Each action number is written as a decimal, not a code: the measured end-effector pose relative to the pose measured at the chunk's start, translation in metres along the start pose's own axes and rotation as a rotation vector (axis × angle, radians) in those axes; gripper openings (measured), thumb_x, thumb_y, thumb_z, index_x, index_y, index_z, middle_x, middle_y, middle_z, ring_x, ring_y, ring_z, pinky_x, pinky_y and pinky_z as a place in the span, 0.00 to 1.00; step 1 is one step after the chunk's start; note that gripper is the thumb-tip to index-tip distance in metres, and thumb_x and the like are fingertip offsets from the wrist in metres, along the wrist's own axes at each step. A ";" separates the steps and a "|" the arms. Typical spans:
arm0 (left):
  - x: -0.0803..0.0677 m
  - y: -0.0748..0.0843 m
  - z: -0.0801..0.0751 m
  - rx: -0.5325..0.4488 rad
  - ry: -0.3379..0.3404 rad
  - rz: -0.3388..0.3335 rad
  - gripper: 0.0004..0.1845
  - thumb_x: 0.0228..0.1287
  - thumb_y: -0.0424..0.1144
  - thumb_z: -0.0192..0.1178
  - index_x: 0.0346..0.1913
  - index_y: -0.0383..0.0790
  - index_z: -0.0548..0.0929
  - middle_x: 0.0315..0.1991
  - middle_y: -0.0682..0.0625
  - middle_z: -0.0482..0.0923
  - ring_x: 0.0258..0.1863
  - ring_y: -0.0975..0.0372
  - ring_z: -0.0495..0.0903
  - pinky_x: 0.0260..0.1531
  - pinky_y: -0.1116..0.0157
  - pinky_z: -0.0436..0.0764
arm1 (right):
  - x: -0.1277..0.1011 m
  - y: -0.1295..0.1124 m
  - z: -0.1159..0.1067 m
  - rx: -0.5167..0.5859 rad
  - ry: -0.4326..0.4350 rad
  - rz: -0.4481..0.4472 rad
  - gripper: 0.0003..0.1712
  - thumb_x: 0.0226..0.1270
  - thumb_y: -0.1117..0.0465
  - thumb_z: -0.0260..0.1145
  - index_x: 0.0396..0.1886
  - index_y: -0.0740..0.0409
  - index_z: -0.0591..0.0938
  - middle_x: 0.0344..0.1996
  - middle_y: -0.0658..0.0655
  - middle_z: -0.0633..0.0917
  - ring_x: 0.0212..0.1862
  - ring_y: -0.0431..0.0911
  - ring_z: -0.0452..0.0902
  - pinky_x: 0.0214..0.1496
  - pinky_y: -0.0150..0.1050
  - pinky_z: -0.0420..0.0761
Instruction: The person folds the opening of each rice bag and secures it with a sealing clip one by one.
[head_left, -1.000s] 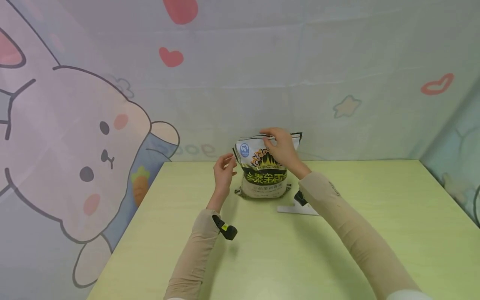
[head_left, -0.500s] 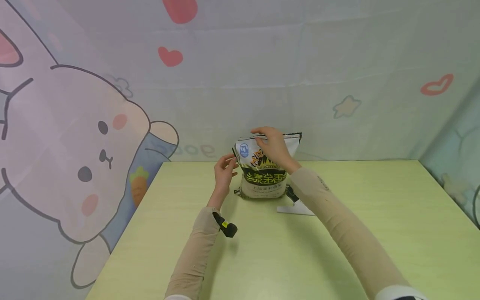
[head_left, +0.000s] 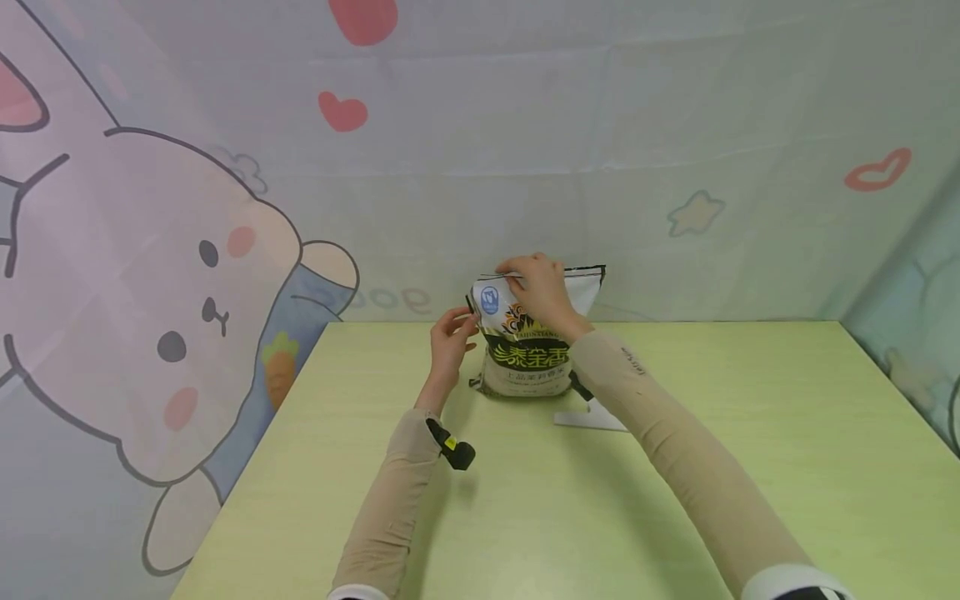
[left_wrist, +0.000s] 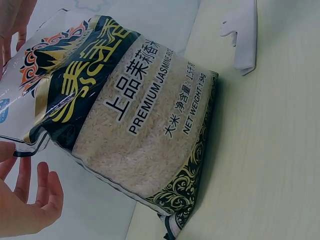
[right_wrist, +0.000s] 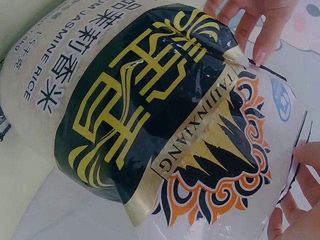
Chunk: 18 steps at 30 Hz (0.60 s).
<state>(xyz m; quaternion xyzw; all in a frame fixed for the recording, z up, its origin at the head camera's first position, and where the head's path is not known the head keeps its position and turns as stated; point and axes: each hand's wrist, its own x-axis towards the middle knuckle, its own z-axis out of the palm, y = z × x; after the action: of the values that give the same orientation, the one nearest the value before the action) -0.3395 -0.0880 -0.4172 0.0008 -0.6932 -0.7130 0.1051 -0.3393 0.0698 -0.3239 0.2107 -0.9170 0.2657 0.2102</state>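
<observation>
Hands: 2, both at the bag. Left hand [head_left: 450, 342]: thumb and fingers grasp the bag's left side edge near the upper corner; thumb on the front face, other fingers spread behind it. Right hand [head_left: 542, 292]: thumb and fingers pinch the top rim, left of its middle, thumb toward the front face.

Bag: 1. White, black and gold plastic rice bag [head_left: 528, 367] with a clear lower window, standing upright on the table between the two hands, its base lower than both. Printed on it: 1 round blue mark [head_left: 490, 300] at the upper corner, between left hand and right hand; 1 orange, black and gold flame-like emblem [right_wrist: 215, 170], partly covered by the right hand in the head view; PREMIUM JASMINE RICE lettering [left_wrist: 150, 95] on the window. White grains [left_wrist: 125, 155] show through; too many to count.

White flat angular piece [head_left: 588, 419]: 1, lying on the table nearer the wearer than the right hand, below the right wrist; partly hidden by the sleeve in the head view.

Beige sleeves [head_left: 390, 500]: 2, one per arm. Black wrist devices [head_left: 453, 450]: 2, one behind each hand; the left one bears 1 yellow patch.

Pale yellow-green table [head_left: 495, 525]: 1, under both hands. Pale printed cloth [head_left: 510, 125]: beyond the hands. On it, 1 large cartoon rabbit [head_left: 150, 317] left of the left hand; 2 filled red hearts [head_left: 343, 112] up and left of the right hand; 1 outlined red heart [head_left: 851, 178] and 1 star [head_left: 696, 213] to its right.
</observation>
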 end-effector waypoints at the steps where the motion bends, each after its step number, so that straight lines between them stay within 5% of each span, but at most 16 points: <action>1: 0.000 0.000 0.000 -0.001 -0.001 0.000 0.12 0.59 0.38 0.57 0.46 0.39 0.78 0.36 0.49 0.78 0.39 0.51 0.78 0.29 0.66 0.78 | 0.000 0.000 0.001 -0.011 0.002 -0.003 0.12 0.65 0.62 0.55 0.45 0.51 0.81 0.45 0.53 0.83 0.47 0.52 0.71 0.47 0.51 0.61; 4: 0.000 -0.001 0.000 0.005 -0.002 0.003 0.12 0.59 0.38 0.57 0.46 0.39 0.78 0.33 0.52 0.77 0.37 0.51 0.79 0.32 0.61 0.79 | -0.001 -0.001 0.002 -0.054 0.015 -0.021 0.12 0.65 0.61 0.55 0.44 0.49 0.82 0.45 0.53 0.83 0.46 0.51 0.71 0.45 0.49 0.61; 10: -0.001 -0.002 -0.001 0.012 -0.004 0.015 0.12 0.59 0.37 0.57 0.45 0.37 0.78 0.30 0.56 0.75 0.26 0.69 0.76 0.32 0.58 0.79 | -0.004 0.000 0.006 -0.121 0.068 -0.091 0.12 0.66 0.61 0.53 0.42 0.48 0.82 0.43 0.51 0.84 0.41 0.49 0.70 0.40 0.45 0.58; 18: -0.001 -0.001 -0.002 0.032 -0.017 0.019 0.11 0.60 0.38 0.57 0.44 0.37 0.78 0.32 0.55 0.75 0.26 0.69 0.75 0.29 0.63 0.79 | -0.004 0.003 0.009 -0.117 0.129 -0.137 0.11 0.65 0.62 0.54 0.40 0.48 0.83 0.40 0.51 0.84 0.37 0.49 0.68 0.37 0.42 0.53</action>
<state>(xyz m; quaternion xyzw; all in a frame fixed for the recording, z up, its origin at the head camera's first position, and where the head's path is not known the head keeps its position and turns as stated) -0.3385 -0.0894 -0.4184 -0.0100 -0.7055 -0.7007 0.1060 -0.3399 0.0680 -0.3343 0.2427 -0.8989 0.2100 0.2984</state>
